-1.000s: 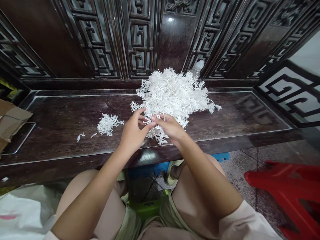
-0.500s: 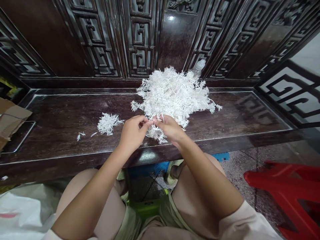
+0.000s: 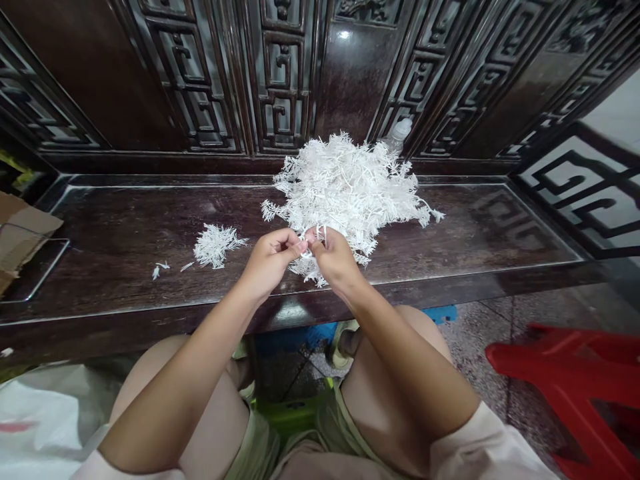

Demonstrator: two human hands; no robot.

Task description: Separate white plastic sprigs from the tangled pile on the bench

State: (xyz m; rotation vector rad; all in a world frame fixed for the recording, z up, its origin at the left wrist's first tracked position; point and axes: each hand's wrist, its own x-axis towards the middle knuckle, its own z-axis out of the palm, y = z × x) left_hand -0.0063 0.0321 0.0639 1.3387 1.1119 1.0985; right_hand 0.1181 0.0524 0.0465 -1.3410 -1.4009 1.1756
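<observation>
My left hand [image 3: 276, 257] and my right hand [image 3: 331, 257] meet at the near edge of a big heap of white branched plastic sprigs [image 3: 350, 187]. Thumb and fingers of both hands are pinched closed on a white sprig [image 3: 306, 265], whose frilly end hangs below the fingertips. The exact grip points are partly hidden by the fingers. A smaller pile of white pieces [image 3: 215, 247] lies to the left of my left hand, with a few loose bits [image 3: 159, 270] beside it.
The dark wooden bench [image 3: 475, 233] has a carved back. A clear bottle [image 3: 399, 137] stands behind the heap. On the left are torn cardboard [image 3: 23, 233] and a metal wire frame [image 3: 47, 270]. A red stool [image 3: 555, 373] stands at right; a white sack [image 3: 45, 420] lies lower left.
Both hands stay together at the heap's front. My right hand has shifted slightly left, its fingers more curled, and the hanging sprig end has moved a little left.
</observation>
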